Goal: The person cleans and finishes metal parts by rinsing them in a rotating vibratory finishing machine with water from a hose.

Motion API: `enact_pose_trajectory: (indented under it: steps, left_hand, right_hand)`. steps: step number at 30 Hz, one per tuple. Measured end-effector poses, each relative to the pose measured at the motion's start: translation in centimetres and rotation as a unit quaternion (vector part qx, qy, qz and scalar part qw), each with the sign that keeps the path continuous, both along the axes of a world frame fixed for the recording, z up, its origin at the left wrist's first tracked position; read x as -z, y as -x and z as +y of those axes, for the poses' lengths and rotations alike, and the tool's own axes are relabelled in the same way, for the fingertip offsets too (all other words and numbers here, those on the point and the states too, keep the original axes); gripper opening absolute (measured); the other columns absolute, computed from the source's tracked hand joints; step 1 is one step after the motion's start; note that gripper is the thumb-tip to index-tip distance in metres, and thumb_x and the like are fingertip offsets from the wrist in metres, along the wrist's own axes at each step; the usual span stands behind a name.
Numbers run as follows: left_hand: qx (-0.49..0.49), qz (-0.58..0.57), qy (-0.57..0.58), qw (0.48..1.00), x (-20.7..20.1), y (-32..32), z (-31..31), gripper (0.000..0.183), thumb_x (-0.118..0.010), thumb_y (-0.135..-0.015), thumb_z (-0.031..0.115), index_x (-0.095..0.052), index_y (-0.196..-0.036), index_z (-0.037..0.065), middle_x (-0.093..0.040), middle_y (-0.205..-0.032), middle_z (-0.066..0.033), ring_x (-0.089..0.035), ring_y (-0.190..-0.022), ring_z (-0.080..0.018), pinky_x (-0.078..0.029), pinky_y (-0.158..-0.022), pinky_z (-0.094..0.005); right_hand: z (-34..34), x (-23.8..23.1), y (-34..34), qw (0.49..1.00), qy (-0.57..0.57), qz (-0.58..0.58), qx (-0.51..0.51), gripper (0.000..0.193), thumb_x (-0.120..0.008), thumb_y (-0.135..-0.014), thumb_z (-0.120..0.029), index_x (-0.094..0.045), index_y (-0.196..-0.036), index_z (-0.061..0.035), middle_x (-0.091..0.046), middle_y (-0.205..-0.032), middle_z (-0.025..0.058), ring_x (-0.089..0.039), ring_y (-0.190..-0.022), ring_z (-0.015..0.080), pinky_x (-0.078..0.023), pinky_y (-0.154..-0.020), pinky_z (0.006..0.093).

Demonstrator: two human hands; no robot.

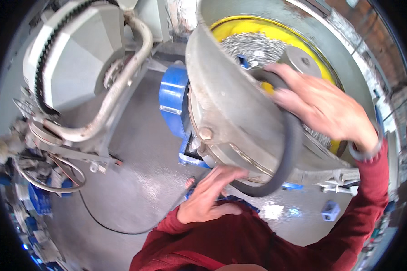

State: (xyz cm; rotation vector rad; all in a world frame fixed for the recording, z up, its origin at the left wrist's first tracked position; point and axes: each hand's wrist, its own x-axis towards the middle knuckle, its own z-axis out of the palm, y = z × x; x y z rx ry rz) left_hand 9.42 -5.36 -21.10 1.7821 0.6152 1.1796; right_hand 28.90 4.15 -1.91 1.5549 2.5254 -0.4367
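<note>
A thick dark grey hose bends in an arc over the near wall of a large round metal bowl. My right hand is closed around its upper part, above the bowl, with the fingers slightly blurred. Lower down, my left hand is open beside the other end of the arc, its fingers stretched out and thumb apart. Whether it touches the hose I cannot tell. Inside the bowl's yellow lining lies a mass of small silvery metal pieces, around a grey central hub.
A blue motor-like housing sits left of the bowl. Further left stands a pale faceted drum machine with a bent pipe frame. A thin black cable crosses the grey floor. A small pale-blue crate stands at the lower right.
</note>
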Motion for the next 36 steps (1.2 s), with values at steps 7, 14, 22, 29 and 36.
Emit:
enact_pose_trajectory:
  steps: [7, 14, 22, 29, 36]
  left_hand:
    - [-0.189, -0.143, 0.056, 0.97, 1.1, -10.6, -2.9, 0.046, -0.063, -0.084, 0.009, -0.038, -0.118, -0.006, -0.056, -0.084, -0.0066, -0.052, -0.072, -0.0117, -0.045, -0.066, -0.0248]
    - [-0.219, -0.265, 0.064, 0.937, -2.7, -9.7, -2.2, 0.053, -0.046, -0.094, 0.036, -0.032, -0.129, -0.002, -0.031, -0.05, 0.0016, -0.026, -0.036, -0.0042, -0.018, -0.032, -0.0207]
    - [-0.3, -0.143, 0.095, 0.938, -2.7, -9.0, -0.3, 0.049, -0.045, -0.095, 0.03, -0.031, -0.133, 0.003, -0.031, -0.054, 0.0028, -0.029, -0.037, -0.0045, -0.024, -0.032, -0.0188]
    - [-0.407, -0.089, 0.069, 0.906, -3.6, -12.1, 0.4, 0.043, -0.04, -0.097, 0.028, -0.031, -0.133, 0.006, -0.036, -0.061, 0.0011, -0.032, -0.04, -0.0043, -0.028, -0.033, -0.0194]
    - [-0.419, -0.03, 0.1, 0.902, -4.3, -10.9, 0.8, 0.042, -0.041, -0.096, 0.036, -0.035, -0.13, 0.01, -0.033, -0.057, 0.0023, -0.03, -0.039, -0.0053, -0.027, -0.033, -0.0208]
  right_hand:
    - [-0.1, 0.7, -5.7, 0.995, -0.044, 0.011, -0.084, 0.06, -0.025, -0.096, -0.046, -0.027, -0.139, -0.0047, -0.037, -0.137, 0.0221, -0.049, -0.114, 0.0347, -0.038, -0.098, 0.0369]
    - [-4.3, -0.4, -26.9, 0.956, -0.255, 0.141, -0.018, 0.055, -0.029, -0.093, -0.044, -0.043, -0.133, -0.0091, -0.055, -0.117, 0.016, -0.053, -0.108, 0.0276, -0.039, -0.093, 0.0369]
    - [-7.7, 6.8, -34.5, 0.923, -0.128, 0.295, 0.212, 0.039, -0.05, -0.093, -0.028, -0.051, -0.124, -0.0051, -0.061, -0.093, 0.0081, -0.054, -0.083, 0.0141, -0.043, -0.075, 0.026]
    - [-7.1, 6.2, -33.4, 0.93, -0.131, 0.263, 0.22, 0.043, -0.062, -0.083, -0.02, -0.053, -0.122, -0.0039, -0.062, -0.087, 0.0093, -0.054, -0.077, 0.0145, -0.043, -0.072, 0.0282]
    - [-7.1, 6.3, -33.6, 0.937, -0.112, 0.247, 0.22, 0.043, -0.062, -0.082, -0.02, -0.055, -0.121, -0.0035, -0.062, -0.085, 0.01, -0.053, -0.075, 0.0144, -0.043, -0.072, 0.0285]
